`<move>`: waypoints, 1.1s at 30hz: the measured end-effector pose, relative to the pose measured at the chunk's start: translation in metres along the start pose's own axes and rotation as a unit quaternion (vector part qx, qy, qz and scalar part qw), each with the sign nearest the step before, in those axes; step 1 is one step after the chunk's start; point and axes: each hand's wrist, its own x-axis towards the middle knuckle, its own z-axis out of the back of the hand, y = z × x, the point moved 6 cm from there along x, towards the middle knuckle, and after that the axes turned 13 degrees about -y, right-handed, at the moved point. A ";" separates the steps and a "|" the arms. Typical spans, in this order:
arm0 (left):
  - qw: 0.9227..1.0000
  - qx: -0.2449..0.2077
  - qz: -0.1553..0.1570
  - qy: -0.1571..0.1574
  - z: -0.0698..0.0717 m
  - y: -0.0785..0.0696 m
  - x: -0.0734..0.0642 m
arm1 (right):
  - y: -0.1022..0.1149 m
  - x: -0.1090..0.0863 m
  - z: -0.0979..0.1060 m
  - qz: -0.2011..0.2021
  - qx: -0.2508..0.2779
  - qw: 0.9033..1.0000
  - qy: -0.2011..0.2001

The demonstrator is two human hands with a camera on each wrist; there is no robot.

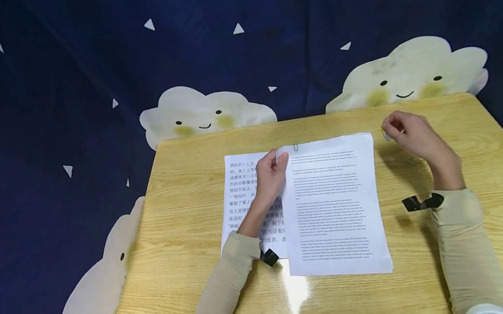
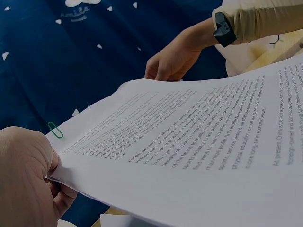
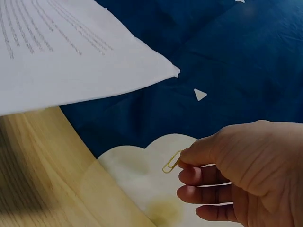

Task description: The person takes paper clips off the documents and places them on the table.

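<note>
My left hand [image 1: 272, 175] pinches the upper left corner of a stack of printed sheets [image 1: 333, 210], thumb on top and fingers curled beneath. The sheets are held up off the table, as the left wrist view shows. A green paper clip [image 1: 296, 146] sits on their top edge, right of my left thumb; it also shows as a green clip [image 2: 55, 130] in the left wrist view. Off the sheets' upper right corner, my right hand [image 1: 411, 135] pinches a yellow paper clip [image 3: 172, 162] between thumb and index finger, the other fingers loosely bent.
More printed paper [image 1: 243, 205] with larger Chinese characters lies on the wooden table [image 1: 185, 228], partly under my left forearm and the held sheets. Behind the table hangs a dark blue cloth [image 1: 200, 43] with clouds and white triangles.
</note>
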 end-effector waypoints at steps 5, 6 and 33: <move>1.000 -0.004 0.000 -0.001 0.000 0.001 0.000 | -0.009 0.000 -0.002 -0.005 -0.001 1.000 0.012; 1.000 -0.004 0.000 -0.001 0.000 0.001 0.001 | -0.011 0.000 -0.003 -0.006 -0.001 1.000 0.013; 1.000 -0.005 0.009 0.001 -0.001 0.002 0.000 | -0.090 -0.012 -0.011 -0.059 -0.028 0.996 0.067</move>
